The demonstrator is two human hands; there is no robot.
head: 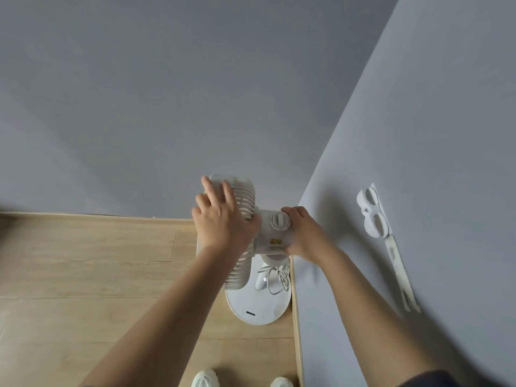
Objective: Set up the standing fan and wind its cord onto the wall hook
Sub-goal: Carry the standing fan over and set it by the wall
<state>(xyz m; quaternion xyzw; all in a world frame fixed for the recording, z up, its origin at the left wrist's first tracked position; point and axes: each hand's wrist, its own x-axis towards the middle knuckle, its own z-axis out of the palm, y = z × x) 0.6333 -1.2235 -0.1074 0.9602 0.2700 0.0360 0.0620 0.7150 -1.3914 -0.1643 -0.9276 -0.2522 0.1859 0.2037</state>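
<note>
2 bare hands hold the white plastic standing fan [245, 196], which stands upright in the corner where 2 grey-blue walls [195, 93] meet. At far left lies the pale wood-plank floor [83, 261]. The left hand [223, 219] lies over the top rim of the slatted grille, fingers spread across its front and thumb hooked behind, gripping the fan head. Below, the round white disc base [259, 305] rests flat on the floor, just beside the right-hand wall. The toes of 2 white shoes [205, 379] show at the bottom edge. The white power cord [275, 276] lies in loose loops around the foot of the pole, on the base. 1 round white dial [279, 220] sits on top of the motor housing. The right hand [304, 233] clasps that housing from its right side, fingers curled over the top, thumb underneath. Further right, well apart from the cord, a white 2-loop plastic wall hook [372, 213] is fixed to the right-hand wall, with a white strip [399, 272] running down below it.
</note>
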